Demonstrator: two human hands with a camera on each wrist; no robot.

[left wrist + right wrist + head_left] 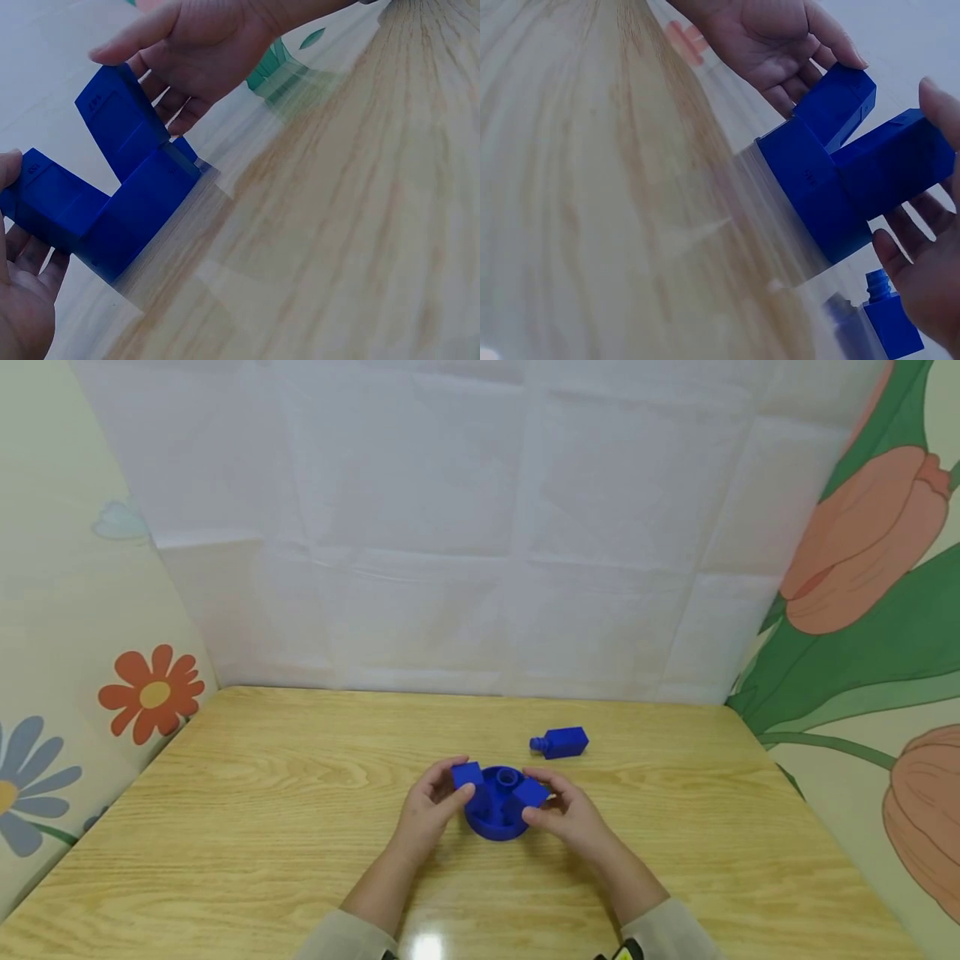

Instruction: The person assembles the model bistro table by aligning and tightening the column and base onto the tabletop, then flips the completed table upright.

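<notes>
A round blue base sits on the wooden table, with two blue blocks standing up from it and leaning outward. My left hand holds the left block between thumb and fingers. On the other side, my right hand grips the right block the same way. At the far side of the base, an open round socket shows between the blocks. Small raised marks, too blurred to read surely, appear on the right block in the left wrist view. The blocks' lower ends are hidden inside the base.
A loose blue block with a threaded stem lies on its side beyond my right hand. The wood-grain table runs back to a hanging white cloth. Flower-printed walls flank the table.
</notes>
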